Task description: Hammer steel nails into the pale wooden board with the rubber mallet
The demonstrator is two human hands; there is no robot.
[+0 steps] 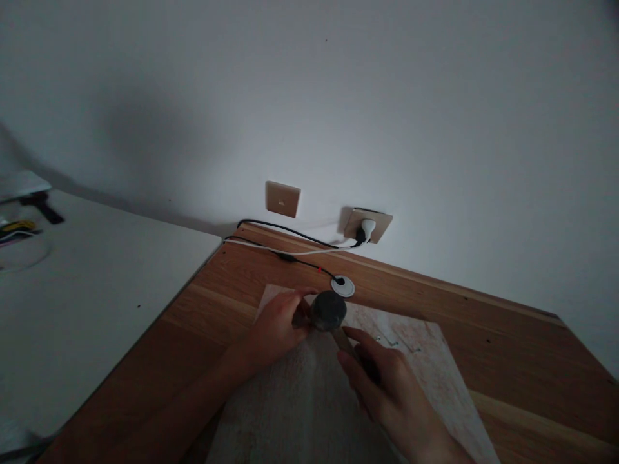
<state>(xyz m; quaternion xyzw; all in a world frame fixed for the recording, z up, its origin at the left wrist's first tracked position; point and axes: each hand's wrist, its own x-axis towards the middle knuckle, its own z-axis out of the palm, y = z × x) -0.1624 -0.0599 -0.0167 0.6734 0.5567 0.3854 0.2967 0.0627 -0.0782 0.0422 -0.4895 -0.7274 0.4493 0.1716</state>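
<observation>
My right hand [391, 380] is wrapped round the handle of a hammer [329, 310] with a dark round head. The head hangs over the upper part of a pale, worn board [285, 412]. Just left of it, my left hand [278, 319] has its fingers curled together close against the head. What those fingers pinch, if anything, is hidden behind the hammer. A few thin nail-like bits [394, 338] show on the board beyond my right hand.
Under the board is a wooden tabletop [203, 316] with a round cable grommet [343, 286]. Black and white cables run along the wall to a socket [370, 227]. A white surface [97, 283] on the left carries a dark tool [43, 205] and wires.
</observation>
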